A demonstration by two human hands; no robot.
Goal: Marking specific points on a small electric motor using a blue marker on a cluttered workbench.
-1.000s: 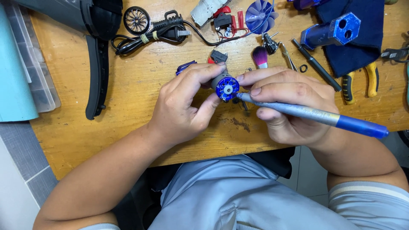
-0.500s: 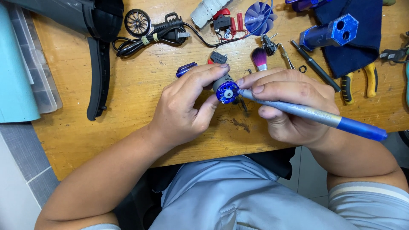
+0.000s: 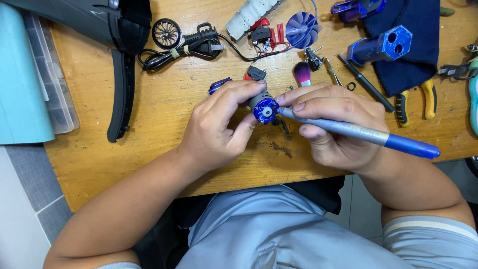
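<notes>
Left hand (image 3: 219,127) comes in from lower left, forearm angled up over the surface (image 3: 164,144) edge, wrist bent inward; its fingers (image 3: 238,94) are closed around a small cylindrical motor (image 3: 262,107), blue end cap facing the camera, index on top and thumb underneath. Motor sits held just above the surface, centre of view, between both hands. Right hand (image 3: 331,127) comes in from lower right, fingers curled tight on a blue-grey pen-shaped tool (image 3: 358,133) in a writing grip; tool tip touches the right edge of the motor's blue cap, handle trails off to the right past the wrist. Versus 0.5 s and 1 s ago: same grip on both sides, motor in the same spot, tool tip at the same edge, only a slight shift in hand angle. Containers: a clear plastic compartment box (image 3: 52,84) lies at the left edge, partly under a teal block (image 3: 22,84); contents not readable. Behind the hands: blue fan impeller (image 3: 300,29), coiled black power cord (image 3: 181,47), small pink brush (image 3: 302,73), yellow-handled pliers (image 3: 416,99) beside a dark blue cloth (image 3: 423,37).
</notes>
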